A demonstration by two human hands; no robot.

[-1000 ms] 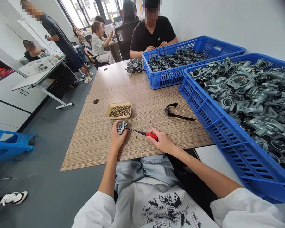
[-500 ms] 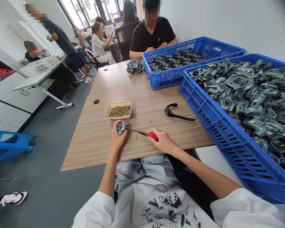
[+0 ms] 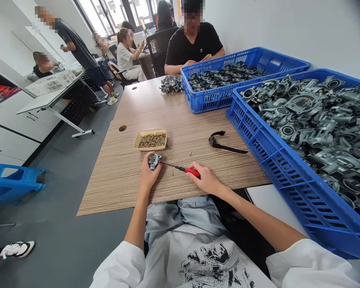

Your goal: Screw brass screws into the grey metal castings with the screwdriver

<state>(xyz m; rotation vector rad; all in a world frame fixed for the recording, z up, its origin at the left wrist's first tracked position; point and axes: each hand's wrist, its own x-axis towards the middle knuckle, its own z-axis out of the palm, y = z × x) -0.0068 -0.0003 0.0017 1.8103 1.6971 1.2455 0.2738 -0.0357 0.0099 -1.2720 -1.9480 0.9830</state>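
Note:
My left hand (image 3: 148,173) is closed around a small grey metal part (image 3: 154,161), holding it on the wooden table (image 3: 129,176). My right hand (image 3: 206,180) grips a red-handled screwdriver (image 3: 186,170), whose thin shaft runs left into the part. Just beyond the part stands a small beige tray (image 3: 151,140) filled with brass screws. Two loose screws (image 3: 172,173) lie on the table near the screwdriver shaft.
A black strap-like item (image 3: 221,144) lies right of the tray. Two blue crates of grey metal castings stand at the right (image 3: 276,160) and behind (image 3: 216,98). A person in black (image 3: 193,42) sits across the table; others work farther back. A blue stool (image 3: 12,182) stands at left.

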